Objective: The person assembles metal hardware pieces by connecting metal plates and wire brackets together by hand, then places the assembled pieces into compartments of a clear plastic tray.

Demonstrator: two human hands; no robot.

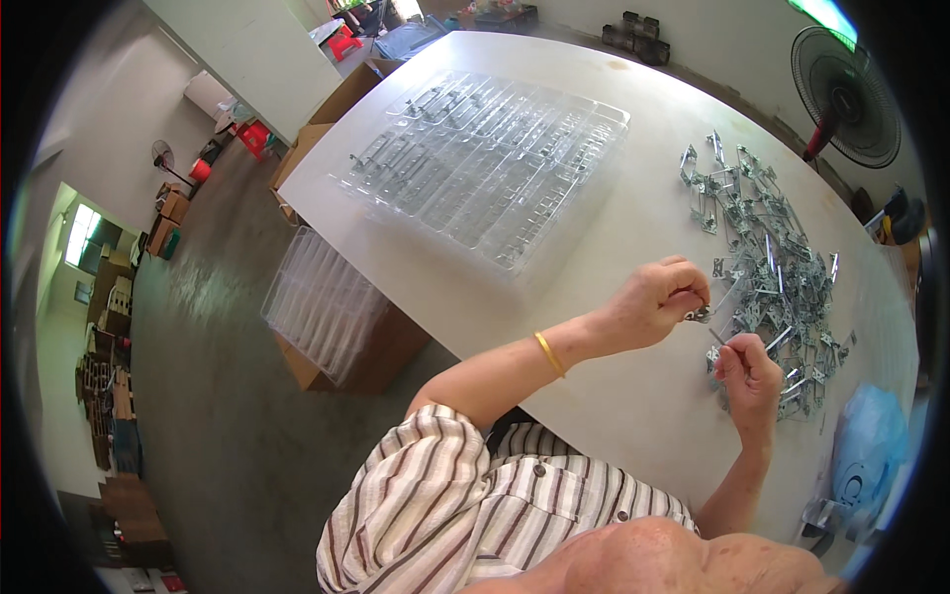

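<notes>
The left hand (pixel 661 305), with a gold-coloured bangle (pixel 549 354) at its wrist, has thumb and fingers drawn together on a small silvery metal part (pixel 702 315). Just beside it, the right hand (pixel 749 374) pinches a thin grey metal strip (pixel 718 338) between thumb and forefinger; whether the two pieces touch or join is too small to tell. Both hands are above the near edge of a loose, tangled heap of silvery metal brackets (pixel 782 272), on the right of a broad white table (pixel 604 421). Well apart, towards the far left of the tabletop, stands a stack of clear plastic compartment trays (pixel 621 121). Brackets lie in rows in several of its lanes, so part of the work seems done; the large heap suggests plenty is left. Off the table's left edge, more ribbed clear trays (pixel 322 302) rest on a brown cardboard box (pixel 381 351).
</notes>
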